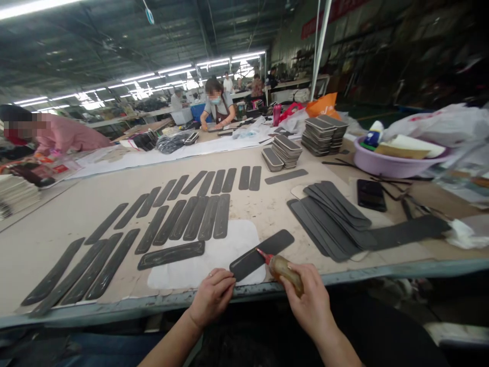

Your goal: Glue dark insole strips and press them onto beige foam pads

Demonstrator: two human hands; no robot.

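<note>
With a dark strip (250,263) taken as the clock's centre, its eight-o'clock end is held under the closed fingertips of the left hand (213,295) (how the thumb is placed cannot be told), while a squeeze bottle (286,271) is gripped by the right hand (311,295) at four o'clock, its red nozzle (264,255) set at the strip's face; the hands are apart, and the strip is laid aslant over a white sheet (168,279), near the front edge of the worktable (244,206). The shiny line seen on the strip could be thrown crooked if the piece were allowed to pivot, since only one end is held; a blob could be left if the bottle were squeezed too hard; the fingertips could be smeared, as the line is run close to them. From nine to eleven o'clock, glossy strips (221,216) are spread in rows, some so close that they might be stuck together by a nudge; at two o'clock, a fan of matte strips (324,220) could be spotted by a drip if the bottle were swung across it.
</note>
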